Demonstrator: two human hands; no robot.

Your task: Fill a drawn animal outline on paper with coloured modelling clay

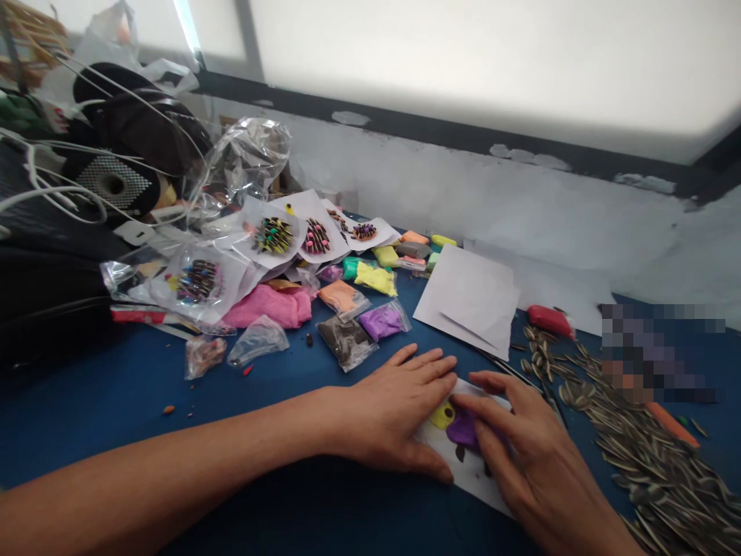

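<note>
My left hand (399,401) lies flat with its fingers stretched out, over the left edge of a small white paper (472,471). On that paper a yellow clay piece (443,415) with a dark dot sits beside a flattened lump of purple clay (462,429). Bent over the paper from the right, my right hand (532,448) has its index finger and thumb at the upper and right edges of the purple clay. Dark, leaf-like shapes (460,453) show below the clay. The right hand covers part of the paper.
Sunflower seeds (654,448) are heaped at the right, near a red clay packet (549,320). White sheets (472,297) lie behind my hands. Bagged purple clay (383,320) and black clay (346,341) are left of them. Finished seed-and-clay pieces (317,235) and a black bag (46,278) stand farther left.
</note>
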